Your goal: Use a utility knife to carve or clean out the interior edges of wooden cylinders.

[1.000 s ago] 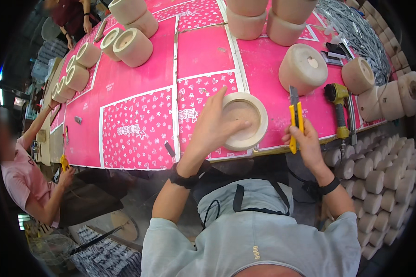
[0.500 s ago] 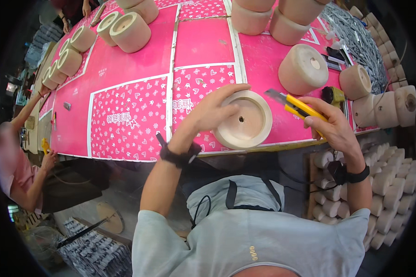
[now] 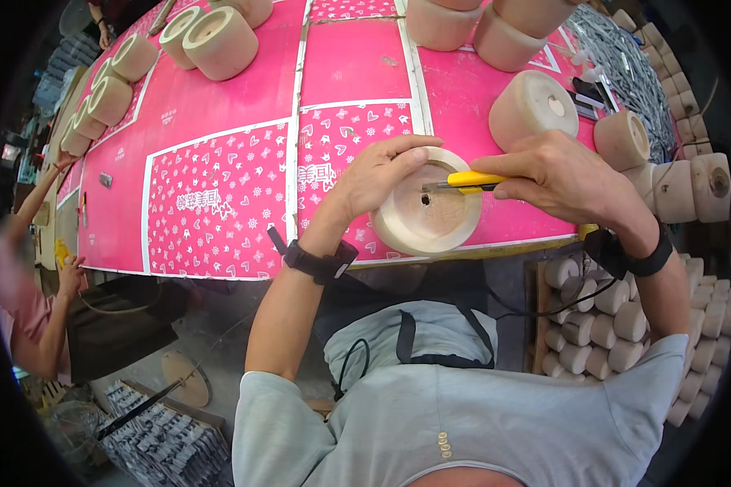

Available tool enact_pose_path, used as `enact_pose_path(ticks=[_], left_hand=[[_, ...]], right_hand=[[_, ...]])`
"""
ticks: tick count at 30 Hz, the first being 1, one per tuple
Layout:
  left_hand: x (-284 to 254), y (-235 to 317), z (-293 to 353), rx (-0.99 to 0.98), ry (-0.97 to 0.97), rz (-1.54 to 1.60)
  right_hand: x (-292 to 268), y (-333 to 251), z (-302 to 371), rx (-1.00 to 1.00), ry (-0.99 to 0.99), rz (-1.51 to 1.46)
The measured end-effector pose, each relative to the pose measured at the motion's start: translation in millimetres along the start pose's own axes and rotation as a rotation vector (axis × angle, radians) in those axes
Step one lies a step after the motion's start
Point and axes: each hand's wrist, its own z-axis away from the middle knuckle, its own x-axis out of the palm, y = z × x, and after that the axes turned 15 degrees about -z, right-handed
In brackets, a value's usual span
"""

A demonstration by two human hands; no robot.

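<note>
A round, pale wooden block (image 3: 430, 231) with a recessed top and a small dark hole in its middle lies near the front edge of the pink-covered table (image 3: 353, 77). My left hand (image 3: 382, 177) rests on its left and far rim, fingers wrapped over the edge. In my right hand (image 3: 556, 174) is a yellow utility knife (image 3: 475, 180), pointing left. Its blade reaches over the recess, with the tip close to the hole; whether it touches the wood I cannot tell. A larger wooden block (image 3: 520, 109) stands just beyond my right hand.
Wooden blocks (image 3: 439, 24) are stacked at the far side, with more at the far left (image 3: 219, 45) and right (image 3: 666, 191). A heap of grey metal strips (image 3: 633, 73) lies far right. Block piles (image 3: 601, 325) stand below the table. Another person's hand (image 3: 71, 276) is at the left.
My right hand has moved left, bringing the knife from beside the block to over its recess, near the hole. My left hand stays on the rim, its thumb moved from the recess toward the edge.
</note>
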Motion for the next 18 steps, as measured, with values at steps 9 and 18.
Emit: enact_pose_path(ticks=[9,18], left_hand=[[0.4,-0.2,1.1,-0.009,0.002,0.044],[1.6,3.0,2.3,0.002,-0.011,0.132]], right_hand=[[6.0,-7.9,-4.8,-0.209,0.070,0.314],[6.9,-37.1,-17.1,-0.105,-0.044,0.419]])
